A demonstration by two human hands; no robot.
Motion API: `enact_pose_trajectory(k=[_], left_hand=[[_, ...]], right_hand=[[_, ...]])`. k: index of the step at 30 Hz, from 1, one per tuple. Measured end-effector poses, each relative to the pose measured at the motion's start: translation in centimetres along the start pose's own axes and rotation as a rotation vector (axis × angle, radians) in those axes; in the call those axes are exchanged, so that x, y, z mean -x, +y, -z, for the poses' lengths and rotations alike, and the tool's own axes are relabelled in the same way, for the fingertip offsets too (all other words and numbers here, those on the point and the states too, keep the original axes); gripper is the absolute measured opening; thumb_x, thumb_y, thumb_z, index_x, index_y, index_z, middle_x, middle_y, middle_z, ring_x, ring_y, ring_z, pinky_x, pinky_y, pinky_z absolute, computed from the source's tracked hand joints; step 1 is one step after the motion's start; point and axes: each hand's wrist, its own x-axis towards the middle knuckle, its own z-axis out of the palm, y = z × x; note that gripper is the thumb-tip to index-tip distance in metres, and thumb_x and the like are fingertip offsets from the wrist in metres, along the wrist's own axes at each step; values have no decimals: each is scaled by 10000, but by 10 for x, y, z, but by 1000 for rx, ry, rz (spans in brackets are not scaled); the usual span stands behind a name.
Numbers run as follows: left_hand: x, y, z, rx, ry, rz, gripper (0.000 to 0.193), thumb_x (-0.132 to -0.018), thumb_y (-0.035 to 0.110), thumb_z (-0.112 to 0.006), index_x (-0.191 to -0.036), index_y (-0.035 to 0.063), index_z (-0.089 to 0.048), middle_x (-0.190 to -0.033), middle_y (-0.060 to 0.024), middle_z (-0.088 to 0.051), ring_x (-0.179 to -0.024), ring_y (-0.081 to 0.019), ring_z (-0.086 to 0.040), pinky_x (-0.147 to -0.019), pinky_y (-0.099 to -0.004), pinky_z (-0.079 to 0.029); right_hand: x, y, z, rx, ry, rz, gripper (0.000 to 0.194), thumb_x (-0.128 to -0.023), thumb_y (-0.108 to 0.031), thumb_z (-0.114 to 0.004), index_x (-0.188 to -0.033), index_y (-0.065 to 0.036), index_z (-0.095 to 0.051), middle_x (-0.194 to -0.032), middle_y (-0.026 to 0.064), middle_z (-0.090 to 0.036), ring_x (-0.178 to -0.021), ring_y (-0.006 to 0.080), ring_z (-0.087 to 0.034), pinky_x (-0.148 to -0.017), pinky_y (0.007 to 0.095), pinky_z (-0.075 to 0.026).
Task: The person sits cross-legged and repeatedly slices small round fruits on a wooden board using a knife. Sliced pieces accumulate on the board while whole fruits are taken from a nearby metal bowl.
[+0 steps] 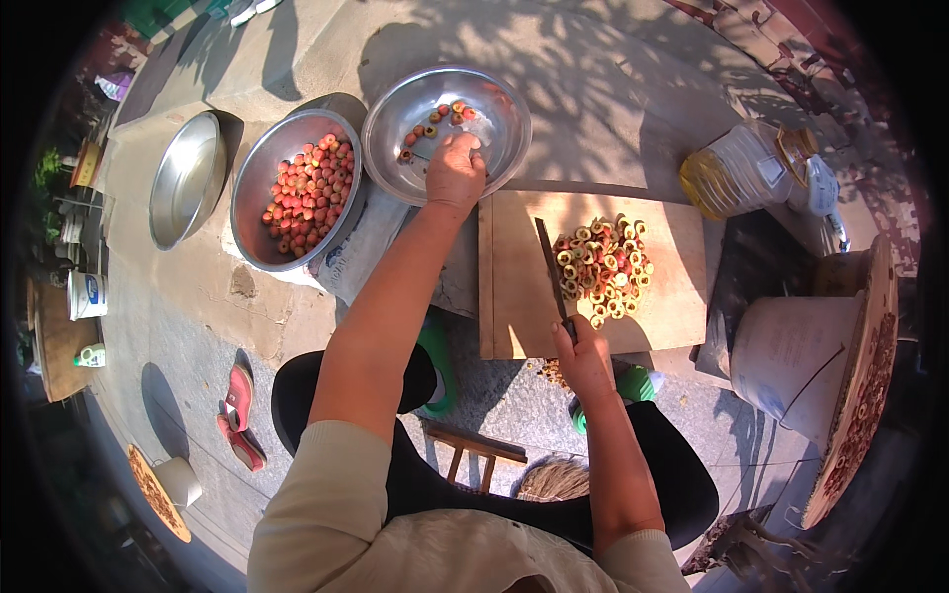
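Note:
My left hand point(454, 170) reaches into a shallow metal basin point(504, 159) holding several small red hawthorn fruits point(461, 113). Its fingers are partly hidden, so I cannot tell whether they hold a fruit. In my right hand point(586, 359) is the handle of a knife point(552, 270), its narrow dark blade lying over the wooden cutting board point(678, 296). Right of the blade, a pile of cut hawthorn rings point(604, 267) with hollow centres sits on the board. A deeper metal basin point(248, 189) to the left holds many whole hawthorns point(311, 193).
An empty-looking metal basin point(185, 185) stands far left. A plastic oil jug point(730, 170) is beyond the board's right side. A white bucket point(789, 363) supports a round tray point(852, 430) of cut fruit at right. Red shoes point(239, 408) lie on the ground; fruit scraps point(552, 372) lie below the board.

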Motion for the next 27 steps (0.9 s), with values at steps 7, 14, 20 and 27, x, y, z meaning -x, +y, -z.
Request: enact_pose_trajectory(k=[7, 14, 20, 27], left_hand=[[-61, -76, 4, -663, -354, -60, 259, -898, 114, -587, -1146, 102, -661, -1199, -119, -631, -1161, -311, -582, -978, -422, -516], [-80, -90, 2, -809, -457, -42, 248, -946, 85, -525, -1157, 90, -655, -1185, -156, -640, -1122, -346, -624, -945, -438, -545], [-73, -65, 10, -507, -224, -32, 221, -883, 73, -613, -1102, 58, -634, -1114, -174, -650, -1019, -364, -654, -875, -456, -546], [23, 35, -7, 578, -29, 192, 253, -797, 14, -739, -1010, 30, -603, -920, -106, -656, -786, -196, -672, -703, -328, -558]], right_hand=[[-2, -2, -9, 47, -116, 63, 268, -937, -248, -670, -907, 5, -588, -748, 237, -634, -739, 443, -639, -633, 474, -491], [-5, 3, -10, 44, -123, 29, 272, -930, -247, -673, -920, 15, -600, -770, 233, -651, -755, 443, -645, -657, 486, -498], [-6, 6, -14, -4, -94, 10, 282, -942, -250, -649, -911, 25, -593, -764, 247, -633, -740, 447, -633, -655, 482, -490], [-4, 22, -27, -207, -65, -115, 335, -987, -304, -617, -885, 15, -600, -596, 119, -584, -490, 216, -575, -475, 353, -453]])
